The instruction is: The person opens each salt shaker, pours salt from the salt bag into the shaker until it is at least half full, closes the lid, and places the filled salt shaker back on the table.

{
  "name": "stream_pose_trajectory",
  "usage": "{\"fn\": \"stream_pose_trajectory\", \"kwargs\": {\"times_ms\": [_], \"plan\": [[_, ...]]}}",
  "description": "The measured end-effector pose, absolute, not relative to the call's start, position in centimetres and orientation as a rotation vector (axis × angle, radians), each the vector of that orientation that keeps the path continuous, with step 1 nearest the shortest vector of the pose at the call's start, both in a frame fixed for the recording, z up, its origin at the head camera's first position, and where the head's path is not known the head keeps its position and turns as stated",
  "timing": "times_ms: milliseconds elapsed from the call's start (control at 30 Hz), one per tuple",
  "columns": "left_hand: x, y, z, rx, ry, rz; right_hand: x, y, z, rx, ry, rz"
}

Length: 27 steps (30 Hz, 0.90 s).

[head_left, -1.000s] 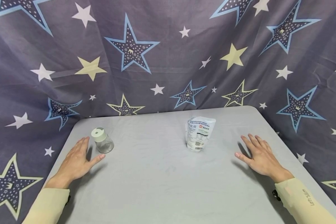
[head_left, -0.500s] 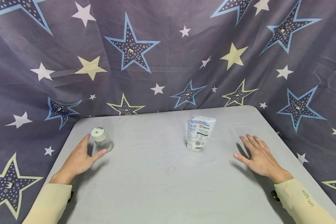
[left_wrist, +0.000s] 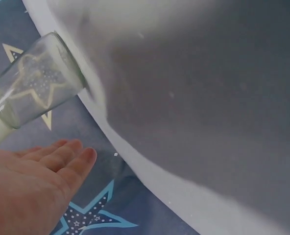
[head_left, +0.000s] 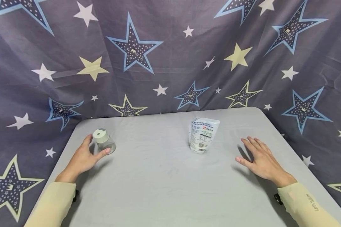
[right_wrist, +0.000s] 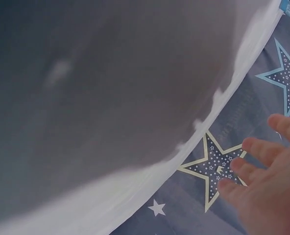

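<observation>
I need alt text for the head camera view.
A person's open left hand is beside a clear round jar with a pale lid. A white printed pouch stands on the grey table, nearer the open right hand, before star-patterned fabric.

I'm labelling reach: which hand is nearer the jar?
Left: the left hand is beside the jar, while the right hand is across the table, beyond the pouch.

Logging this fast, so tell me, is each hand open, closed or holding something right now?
Left hand: open beside the glass jar, not gripping it.
Right hand: open, holding nothing.
</observation>
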<state>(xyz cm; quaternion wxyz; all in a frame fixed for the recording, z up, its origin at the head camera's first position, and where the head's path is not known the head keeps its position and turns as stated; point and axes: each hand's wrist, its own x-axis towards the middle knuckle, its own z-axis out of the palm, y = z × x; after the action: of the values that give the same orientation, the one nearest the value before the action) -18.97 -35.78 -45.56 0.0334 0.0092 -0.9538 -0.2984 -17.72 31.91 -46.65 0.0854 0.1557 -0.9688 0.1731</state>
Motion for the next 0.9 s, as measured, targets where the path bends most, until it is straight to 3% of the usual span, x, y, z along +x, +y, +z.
{"fn": "stream_pose_trajectory", "kwargs": {"times_ms": [900], "plan": [[-20.4,-35.1,-45.9,0.073,-2.907,-1.015,-17.3,30.9,-46.6,0.504,-2.873,0.597]]}}
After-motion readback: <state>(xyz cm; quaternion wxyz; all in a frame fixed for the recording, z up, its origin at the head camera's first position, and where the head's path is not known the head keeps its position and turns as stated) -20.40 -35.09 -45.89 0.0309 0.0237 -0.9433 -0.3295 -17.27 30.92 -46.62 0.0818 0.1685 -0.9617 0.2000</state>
